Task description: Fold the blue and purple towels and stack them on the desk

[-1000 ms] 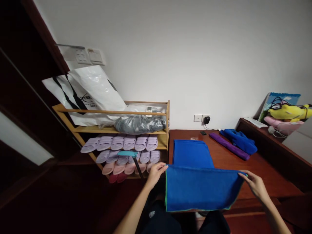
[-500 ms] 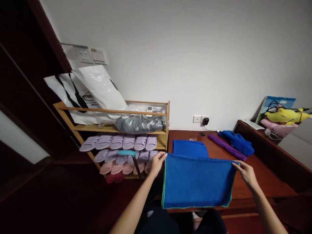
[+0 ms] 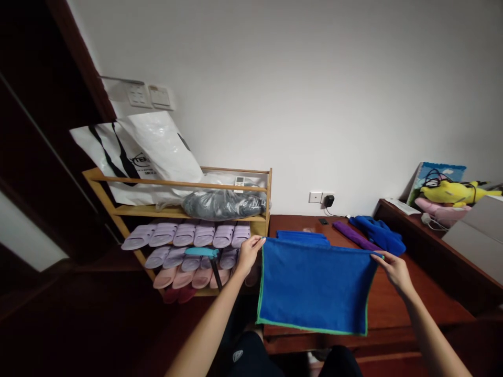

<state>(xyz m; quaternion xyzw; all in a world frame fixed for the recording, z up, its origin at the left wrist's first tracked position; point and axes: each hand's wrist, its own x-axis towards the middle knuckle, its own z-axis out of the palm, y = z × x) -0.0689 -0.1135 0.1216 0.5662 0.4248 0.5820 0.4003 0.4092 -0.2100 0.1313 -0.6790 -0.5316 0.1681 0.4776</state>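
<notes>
A blue towel (image 3: 314, 285) with green edging hangs stretched between my two hands, above the near part of the red-brown table. My left hand (image 3: 249, 253) pinches its upper left corner. At the upper right corner, my right hand (image 3: 396, 269) grips it between thumb and fingers. Behind the towel's top edge lies a folded blue cloth stack (image 3: 301, 236), partly hidden by the towel. Farther right on the table are a rolled purple towel (image 3: 356, 235) and a crumpled blue towel (image 3: 379, 235).
To the left stands a wooden shoe rack (image 3: 176, 211) with several lilac and pink slippers, a white bag (image 3: 157, 149) and a plastic-wrapped grey bundle (image 3: 223, 203). A yellow plush toy (image 3: 451, 192) and white boxes (image 3: 481, 235) sit at the right. A black plug (image 3: 329, 200) is in the wall socket.
Both hands have raised the towel slightly, and it covers more of the folded stack behind it. Its lower edge has swung a little left. The camera view has shifted slightly.
</notes>
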